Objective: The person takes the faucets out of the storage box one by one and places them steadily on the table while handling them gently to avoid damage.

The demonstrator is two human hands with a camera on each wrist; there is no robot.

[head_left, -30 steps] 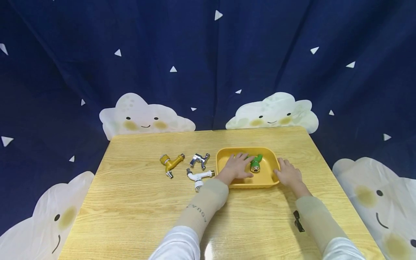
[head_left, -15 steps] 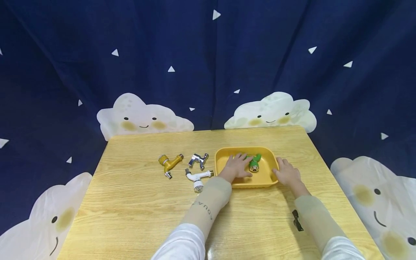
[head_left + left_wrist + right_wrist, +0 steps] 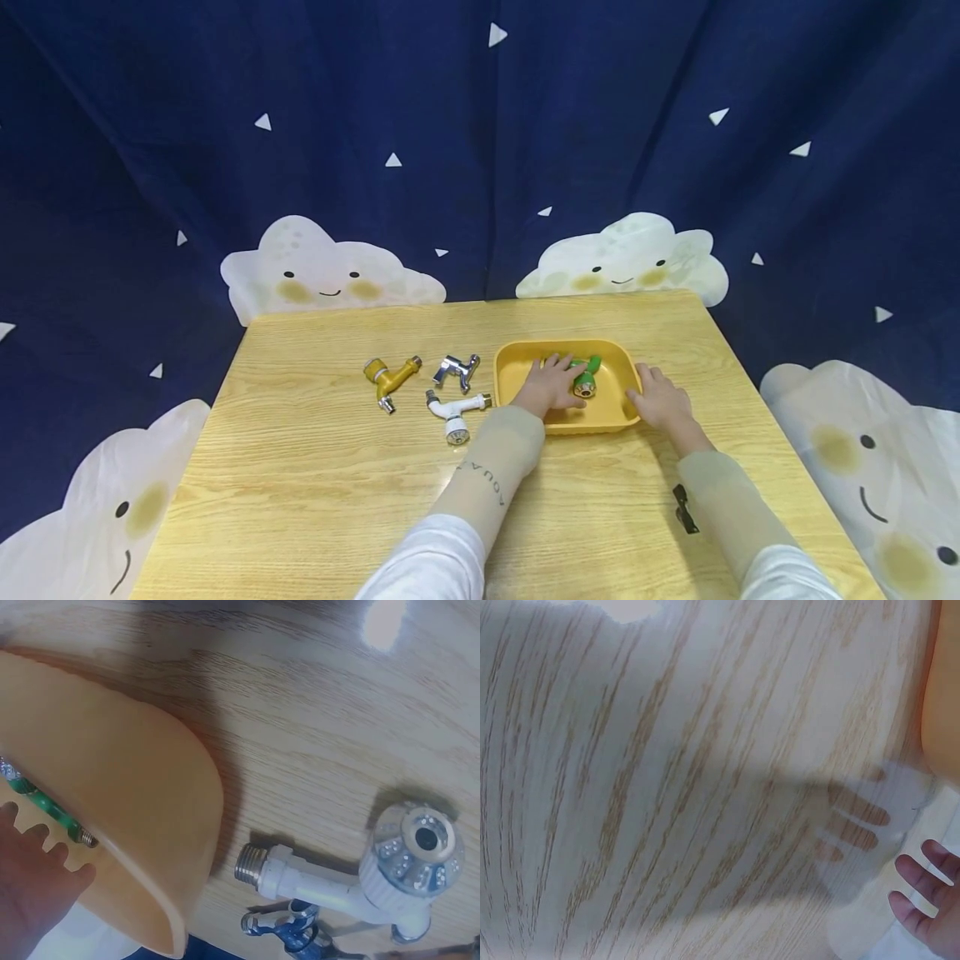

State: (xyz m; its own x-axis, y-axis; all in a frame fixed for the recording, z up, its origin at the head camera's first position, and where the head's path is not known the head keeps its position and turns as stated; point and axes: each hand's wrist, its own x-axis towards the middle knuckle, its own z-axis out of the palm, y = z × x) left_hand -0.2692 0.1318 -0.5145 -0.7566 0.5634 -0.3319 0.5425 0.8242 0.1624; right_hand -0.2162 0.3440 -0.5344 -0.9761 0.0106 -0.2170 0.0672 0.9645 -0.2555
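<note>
A yellow-orange plastic tray (image 3: pixel 611 418) stands right of centre on the table, holding a green faucet (image 3: pixel 586 384). My left hand (image 3: pixel 549 388) is over the tray with fingers spread, the fingertips beside the green faucet and partly covering it. In the left wrist view, those fingers lie near the faucet's threaded end (image 3: pixel 88 838) without curling round it. At the tray's right side is my right hand (image 3: pixel 665 402), its thumb near the rim. The right wrist view has its fingers (image 3: pixel 916 874) extended and apart; contact with the rim cannot be made out.
Left of the tray lie a white faucet (image 3: pixel 455 412), a chrome faucet (image 3: pixel 457 372) and a yellow faucet (image 3: pixel 390 382). A small black object (image 3: pixel 684 510) lies beside the right forearm. Behind the wooden table (image 3: pixel 322 500) hangs a dark blue curtain (image 3: pixel 420 83).
The head view has shifted slightly. My left forearm has swung a little to the right, while the left hand stays over the tray. The right hand keeps its place by the rim.
</note>
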